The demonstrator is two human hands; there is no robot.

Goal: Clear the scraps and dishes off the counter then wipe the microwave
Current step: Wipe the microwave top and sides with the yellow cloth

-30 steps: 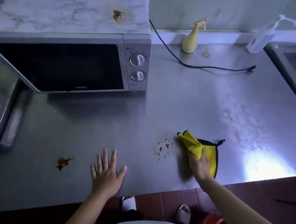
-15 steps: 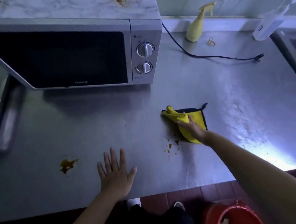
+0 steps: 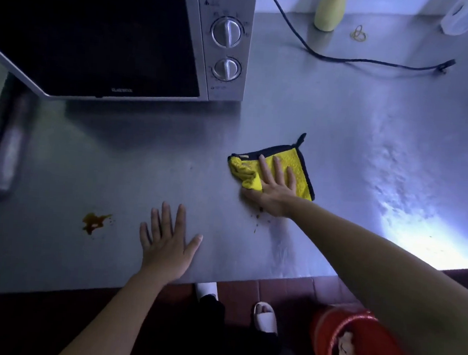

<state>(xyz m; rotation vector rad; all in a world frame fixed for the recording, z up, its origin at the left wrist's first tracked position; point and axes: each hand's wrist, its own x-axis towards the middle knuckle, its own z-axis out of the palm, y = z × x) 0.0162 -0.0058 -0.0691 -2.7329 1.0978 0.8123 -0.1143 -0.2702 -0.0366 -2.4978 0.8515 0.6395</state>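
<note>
Yellow cloth (image 3: 297,170) now further left, fewer brown specks (image 3: 258,210).

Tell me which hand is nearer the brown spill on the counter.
Left. The left hand lies flat just right of the spill; the right hand presses the yellow cloth farther right.

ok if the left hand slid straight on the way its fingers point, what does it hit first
Probably the microwave, at its door: the left hand lies flat on the steel counter, fingers aimed at it, with only bare counter between. The brown spill sits off to the left.
</note>
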